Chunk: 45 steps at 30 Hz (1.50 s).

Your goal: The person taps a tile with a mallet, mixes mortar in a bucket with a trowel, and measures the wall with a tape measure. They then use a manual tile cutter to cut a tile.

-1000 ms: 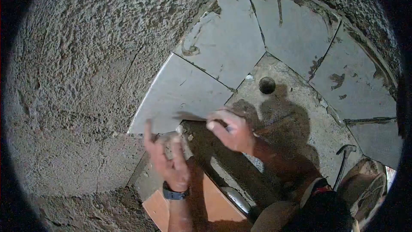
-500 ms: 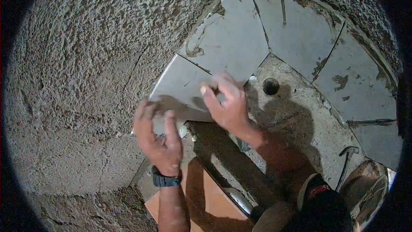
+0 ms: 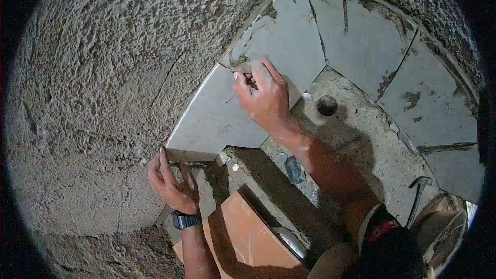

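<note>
A pale grey tile (image 3: 206,108) lies along the rough wall, its upper edge meeting a second grey tile (image 3: 281,36). My right hand (image 3: 263,95) is over the joint between them, thumb and index finger closed in a pinch. Whatever may be between those fingertips is too small or hidden to make out. At the first tile's lower left corner is my left hand (image 3: 173,183), a wristwatch (image 3: 186,220) on its wrist. Its index fingertip touches the corner by the wall, and its thumb stands apart below the tile's front edge.
More grey tiles (image 3: 356,36) curve round to the right along the wall. Bare concrete (image 3: 356,124) with a round hole (image 3: 327,105) lies inside the curve. An orange-brown tile (image 3: 243,237) leans below, and a hammer (image 3: 417,199) rests at lower right near a sack-like container (image 3: 444,227).
My left hand has moved down and left to the tile's corner. My right hand has moved up to the joint, still pinched. Both hands were above the pale tile before.
</note>
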{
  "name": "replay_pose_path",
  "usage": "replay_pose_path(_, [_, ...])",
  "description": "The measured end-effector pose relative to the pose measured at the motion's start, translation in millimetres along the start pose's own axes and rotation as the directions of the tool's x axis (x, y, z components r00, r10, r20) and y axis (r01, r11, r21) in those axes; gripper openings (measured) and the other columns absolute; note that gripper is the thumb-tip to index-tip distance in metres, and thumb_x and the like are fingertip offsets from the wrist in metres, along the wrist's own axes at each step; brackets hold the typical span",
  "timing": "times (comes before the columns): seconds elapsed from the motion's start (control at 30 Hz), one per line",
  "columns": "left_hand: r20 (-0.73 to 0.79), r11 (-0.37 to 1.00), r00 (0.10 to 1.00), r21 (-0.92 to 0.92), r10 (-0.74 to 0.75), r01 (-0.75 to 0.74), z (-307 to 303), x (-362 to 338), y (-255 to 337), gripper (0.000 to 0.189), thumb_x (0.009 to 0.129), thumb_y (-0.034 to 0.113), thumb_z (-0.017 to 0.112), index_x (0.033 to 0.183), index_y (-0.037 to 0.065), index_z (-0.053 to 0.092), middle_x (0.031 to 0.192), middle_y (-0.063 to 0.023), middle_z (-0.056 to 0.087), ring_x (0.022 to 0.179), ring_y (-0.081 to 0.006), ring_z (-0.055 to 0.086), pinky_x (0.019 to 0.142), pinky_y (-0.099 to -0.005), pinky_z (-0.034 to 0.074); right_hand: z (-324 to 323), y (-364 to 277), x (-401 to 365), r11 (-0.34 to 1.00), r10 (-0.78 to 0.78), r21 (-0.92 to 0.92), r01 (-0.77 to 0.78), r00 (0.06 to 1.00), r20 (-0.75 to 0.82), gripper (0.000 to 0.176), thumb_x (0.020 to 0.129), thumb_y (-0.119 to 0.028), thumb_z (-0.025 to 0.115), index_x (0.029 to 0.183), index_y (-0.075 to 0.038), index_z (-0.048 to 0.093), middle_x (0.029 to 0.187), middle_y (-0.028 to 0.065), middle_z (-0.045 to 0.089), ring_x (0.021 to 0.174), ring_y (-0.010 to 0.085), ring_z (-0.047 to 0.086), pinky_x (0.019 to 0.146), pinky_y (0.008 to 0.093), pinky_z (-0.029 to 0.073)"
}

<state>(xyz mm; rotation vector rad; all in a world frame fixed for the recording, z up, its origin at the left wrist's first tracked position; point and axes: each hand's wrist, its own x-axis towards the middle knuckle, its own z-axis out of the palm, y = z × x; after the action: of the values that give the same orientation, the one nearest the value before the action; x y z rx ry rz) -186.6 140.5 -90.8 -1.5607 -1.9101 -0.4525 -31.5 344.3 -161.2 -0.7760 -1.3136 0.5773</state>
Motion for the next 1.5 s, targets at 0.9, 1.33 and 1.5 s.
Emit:
replay_pose_path(0.9, [-0.003,0.999,1.000,-0.030,-0.024,0.024,0.3,-0.8,-3.0,0.057,0.075,0.000,0.065,0.130,0.002,0.052,0.117,-0.0183,0.055,0.109,-0.0353,0.051,0.095,-0.0435,0.041,4.7,3.2,2.2,0.995,-0.095,-0.018,0.096,0.994,0.062,0.015,0.084,-0.015,0.063,0.083,-0.002,0.055,0.082,0.0151,0.055,0.072,0.0374,0.059,0.059,0.0457,0.047])
replay_pose_path(1.33, [-0.011,1.000,1.000,-0.021,-0.007,0.007,0.3,-1.0,-3.6,0.054,0.077,0.001,0.065,0.129,0.002,0.052,0.117,-0.0183,0.054,0.110,-0.0358,0.051,0.096,-0.0437,0.040,12.1,10.3,7.6,0.991,-0.129,-0.031,0.131,0.991,0.040,0.014,0.086,-0.014,0.059,0.088,-0.001,0.054,0.085,0.0188,0.055,0.072,0.0397,0.058,0.062,0.0481,0.048])
replay_pose_path(1.5, [-0.003,1.000,1.000,-0.023,-0.015,0.015,0.9,-2.5,-7.4,0.055,0.076,0.003,0.066,0.130,0.002,0.052,0.118,-0.0185,0.052,0.110,-0.0357,0.051,0.096,-0.0435,0.040,16.7,12.7,8.5,0.970,-0.185,-0.149,0.190,0.982,0.051,0.016,0.085,-0.014,0.059,0.091,-0.001,0.052,0.087,0.0189,0.055,0.071,0.0399,0.059,0.061,0.0478,0.049])
